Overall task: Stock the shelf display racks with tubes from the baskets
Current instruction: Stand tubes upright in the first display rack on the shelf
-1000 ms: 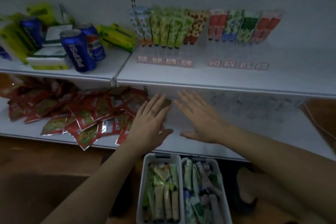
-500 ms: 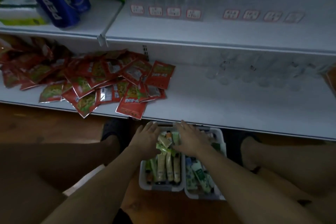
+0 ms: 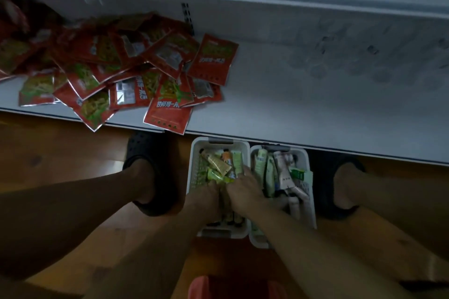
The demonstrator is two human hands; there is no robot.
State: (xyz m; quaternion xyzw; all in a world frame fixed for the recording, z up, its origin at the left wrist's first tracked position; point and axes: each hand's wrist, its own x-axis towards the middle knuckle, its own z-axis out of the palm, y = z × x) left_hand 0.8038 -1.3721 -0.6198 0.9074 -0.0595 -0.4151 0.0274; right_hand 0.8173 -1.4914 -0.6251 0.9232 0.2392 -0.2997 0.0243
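Basket (image 3: 194, 172) of tubes (image 3: 218, 165), lower centre of frame.
Left hand (image 3: 206, 198) and right hand (image 3: 244, 189) sit side by side inside it, fingers buried among tubes; grip cannot be told.

Fingers of left hand (image 3: 206, 198) and right hand (image 3: 243, 192) are sunk among the soft printed tubes (image 3: 220, 165) in the white slotted plastic basket (image 3: 195, 177); grip not readable. Forearms cover the basket's near half. Tube print too small to read. Clear plastic display rack (image 3: 359, 60) on the white shelf shows only faint, blurred outlines (light is dim). Heap of red foil packets (image 3: 116, 75) cut off by the left edge. Red object (image 3: 233, 286) cropped at the bottom edge, unidentifiable.
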